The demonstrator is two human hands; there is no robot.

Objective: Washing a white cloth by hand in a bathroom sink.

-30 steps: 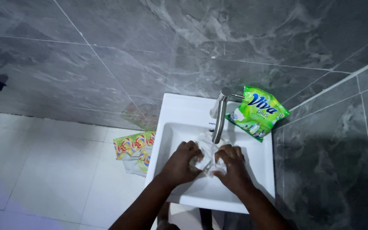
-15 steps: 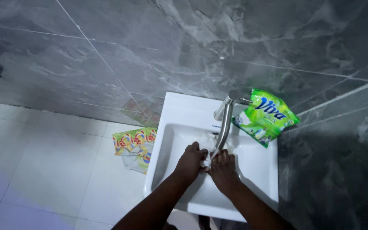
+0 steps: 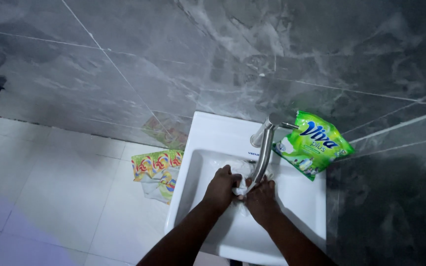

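Both of my hands are pressed together inside a white rectangular sink (image 3: 198,148), bunching a white cloth (image 3: 241,186) between them. My left hand (image 3: 221,189) grips the cloth from the left and my right hand (image 3: 261,199) grips it from the right, knuckles nearly touching. A steel tap (image 3: 264,150) rises from the back rim, and its spout ends just above the hands. More of the white cloth lies in the basin behind my fingers, partly hidden by the tap.
A green detergent pouch (image 3: 313,144) lies on the sink's back right corner against the grey marble wall (image 3: 173,54). A colourful patterned cloth (image 3: 158,172) lies on the white floor tiles (image 3: 60,197) left of the sink.
My hands have closed in on each other, squeezing the cloth into a tighter bunch under the tap. The view has shifted slightly left and down.
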